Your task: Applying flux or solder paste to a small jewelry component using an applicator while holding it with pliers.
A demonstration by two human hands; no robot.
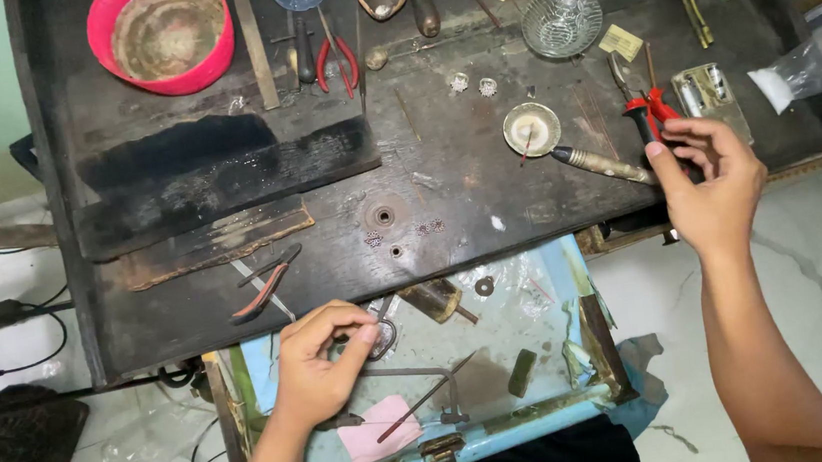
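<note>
My left hand (321,365) is over the open blue drawer (546,278) under the bench. Its thumb and fingers pinch a small dark metal ring-shaped piece (382,337). My right hand (713,182) is at the right edge of the dark wooden workbench (446,177). Its thumb and fingertips close on the handle ends of red-handled pliers (648,108) lying there. A metal-tipped tool with a knurled handle (604,164) lies just left of that hand, beside a small round dish (532,129).
On the bench are a pink bowl (161,29), a second pair of red pliers (336,62), a glass dish (562,21), a charred black block (224,169) and red-handled cutters (266,285). The drawer holds a saw frame (426,390) and a pink cloth (375,435). Cables lie on the floor at left.
</note>
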